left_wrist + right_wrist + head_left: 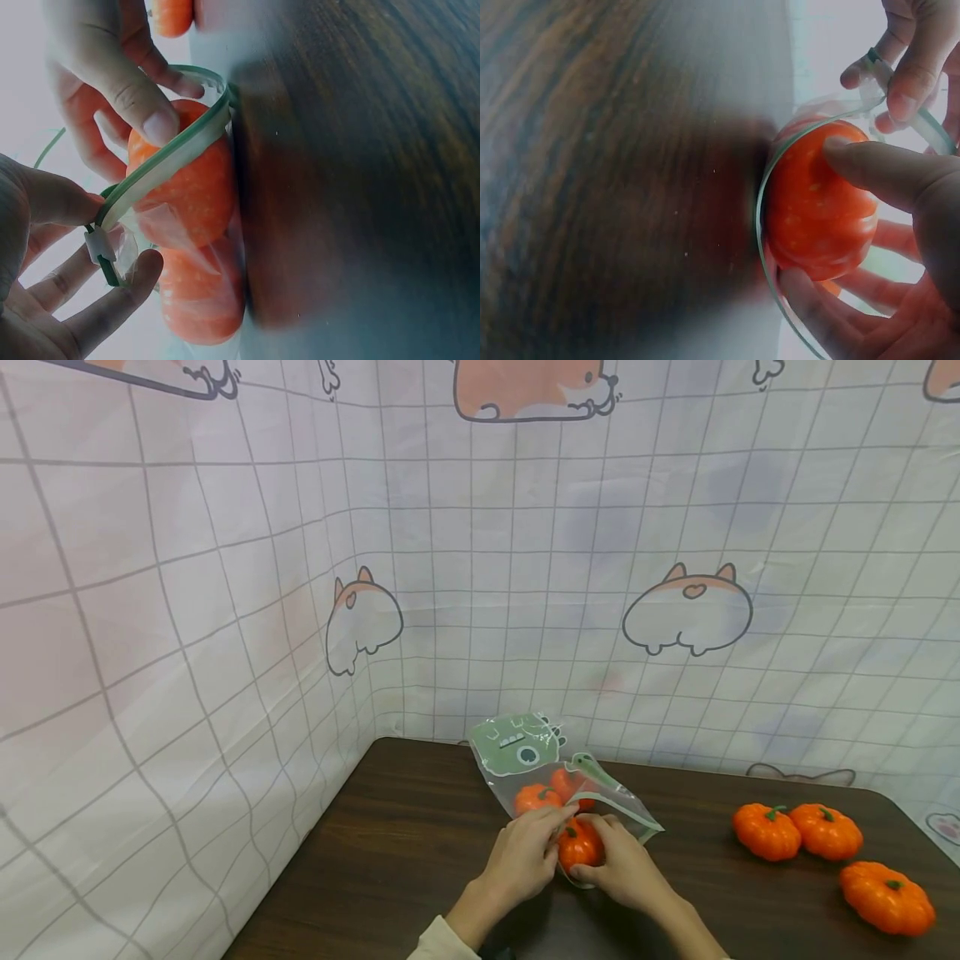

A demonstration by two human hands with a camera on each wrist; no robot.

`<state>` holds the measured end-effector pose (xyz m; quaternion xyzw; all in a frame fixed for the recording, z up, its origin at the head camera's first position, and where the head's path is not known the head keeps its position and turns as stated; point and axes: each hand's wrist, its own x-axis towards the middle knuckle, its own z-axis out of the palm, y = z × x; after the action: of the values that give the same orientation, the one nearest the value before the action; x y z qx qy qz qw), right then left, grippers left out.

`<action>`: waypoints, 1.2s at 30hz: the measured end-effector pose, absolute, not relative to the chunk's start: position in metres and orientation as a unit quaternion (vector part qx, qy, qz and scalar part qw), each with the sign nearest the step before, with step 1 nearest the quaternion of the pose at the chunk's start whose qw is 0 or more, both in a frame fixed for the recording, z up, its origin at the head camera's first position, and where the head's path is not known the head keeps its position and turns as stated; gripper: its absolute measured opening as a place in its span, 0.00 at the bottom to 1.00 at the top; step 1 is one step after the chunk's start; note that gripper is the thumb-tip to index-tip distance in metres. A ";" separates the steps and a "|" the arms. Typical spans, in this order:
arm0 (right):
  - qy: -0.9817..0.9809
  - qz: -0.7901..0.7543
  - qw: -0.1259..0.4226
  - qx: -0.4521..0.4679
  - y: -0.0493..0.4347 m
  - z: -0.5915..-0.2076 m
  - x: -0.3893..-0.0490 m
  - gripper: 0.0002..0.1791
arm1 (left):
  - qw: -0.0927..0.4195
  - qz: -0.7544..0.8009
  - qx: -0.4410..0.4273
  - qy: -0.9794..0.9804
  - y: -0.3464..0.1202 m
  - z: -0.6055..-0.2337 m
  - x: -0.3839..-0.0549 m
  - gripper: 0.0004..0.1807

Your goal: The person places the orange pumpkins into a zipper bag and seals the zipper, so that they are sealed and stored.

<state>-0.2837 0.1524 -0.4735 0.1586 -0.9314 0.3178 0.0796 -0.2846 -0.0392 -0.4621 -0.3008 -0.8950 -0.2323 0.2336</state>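
Observation:
A clear zip bag (491, 764) with a green cartoon print lies on the dark table, its mouth facing me. Small orange toy pumpkins (537, 797) are inside it. My left hand (525, 852) pinches the bag's green-edged rim (169, 154) beside the white slider (99, 244). My right hand (626, 868) grips another toy pumpkin (821, 202) at the open mouth, thumb on one side and fingers on the other. In the right wrist view, the rim curves around this pumpkin. The bag's far contents are partly covered by its print and my hands.
On the right of the table (405, 827) sit two toy pumpkins (767, 832) side by side, with a third pumpkin (887, 897) nearer the front. A grid-patterned cloth (517, 552) with dog drawings hangs behind and along the left side.

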 end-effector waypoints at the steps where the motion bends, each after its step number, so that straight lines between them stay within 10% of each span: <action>1: -0.932 0.317 0.079 0.158 0.152 -0.474 -0.284 0.39 | 0.234 -0.232 -0.301 -0.895 -0.039 -0.462 -0.285 0.34; 36: -0.931 0.334 0.045 0.141 0.161 -0.462 -0.282 0.37 | 0.258 -0.226 -0.308 -0.887 -0.041 -0.462 -0.286 0.34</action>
<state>-0.2818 0.1607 -0.4618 0.1413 -0.9309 0.3338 0.0451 -0.2859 -0.0408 -0.4624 -0.3080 -0.8874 -0.2264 0.2577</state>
